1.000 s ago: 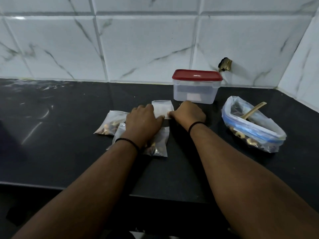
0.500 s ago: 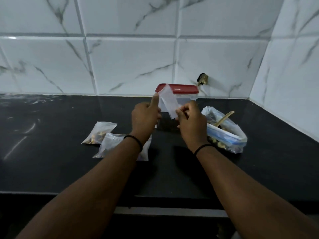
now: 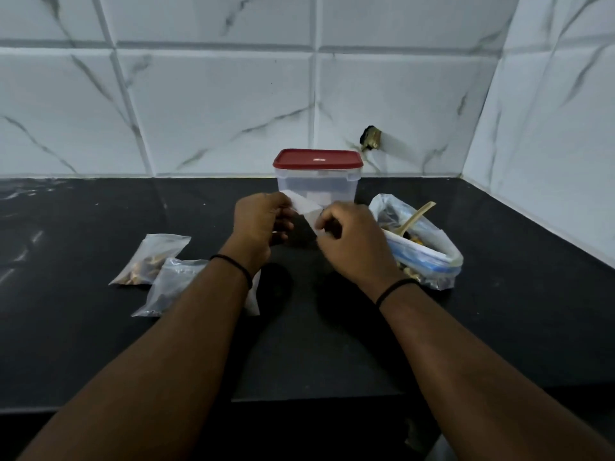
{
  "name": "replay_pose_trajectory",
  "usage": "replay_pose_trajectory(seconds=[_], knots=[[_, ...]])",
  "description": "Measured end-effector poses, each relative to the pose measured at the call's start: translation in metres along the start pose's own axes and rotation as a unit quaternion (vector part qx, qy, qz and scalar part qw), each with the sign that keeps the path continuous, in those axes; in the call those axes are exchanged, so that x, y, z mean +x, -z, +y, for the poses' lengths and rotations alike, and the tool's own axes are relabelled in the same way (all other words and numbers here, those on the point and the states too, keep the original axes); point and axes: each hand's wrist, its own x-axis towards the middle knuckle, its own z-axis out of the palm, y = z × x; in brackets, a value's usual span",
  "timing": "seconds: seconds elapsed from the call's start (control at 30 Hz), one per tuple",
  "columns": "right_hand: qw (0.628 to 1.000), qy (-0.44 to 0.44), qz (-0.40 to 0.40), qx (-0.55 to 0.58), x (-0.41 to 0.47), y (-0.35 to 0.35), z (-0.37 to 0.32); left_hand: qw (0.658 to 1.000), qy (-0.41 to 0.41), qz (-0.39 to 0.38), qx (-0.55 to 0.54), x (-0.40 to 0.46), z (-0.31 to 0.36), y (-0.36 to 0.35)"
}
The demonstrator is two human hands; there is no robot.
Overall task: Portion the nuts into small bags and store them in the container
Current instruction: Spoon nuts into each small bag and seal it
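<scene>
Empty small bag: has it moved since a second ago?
Yes. The empty small bag has left the counter; both hands now hold it up before the red-lidded container.

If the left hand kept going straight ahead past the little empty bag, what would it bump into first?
Probably the container with the red lid. The left hand, pinching the small empty bag, points toward it, with nothing else visible between them. Depth is hard to judge.

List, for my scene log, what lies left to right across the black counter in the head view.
Small clear bag of nuts → second clear filled bag → left hand → empty small clear bag held in both hands → right hand → large clear nut bag with wooden spoon.
</scene>
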Motion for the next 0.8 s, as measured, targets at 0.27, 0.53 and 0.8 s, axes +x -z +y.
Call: replay_pose_trajectory(seconds=[0.27,0.53,0.8], knots=[[0.994,0.011,0.093,0.065,-0.002,0.002,-0.007,0.987,-0.120,-0.069,0.077,-0.013,-0.004,-0.003],[0.990,-0.064,0.109,0.069,-0.002,0.002,-0.007,0.970,-0.144,-0.115,0.158,-0.020,-0.012,-0.009],[0.983,-0.076,0.161,-0.051,-0.003,0.010,-0.007,0.856,-0.296,0.028,0.423,-0.027,-0.010,-0.010]])
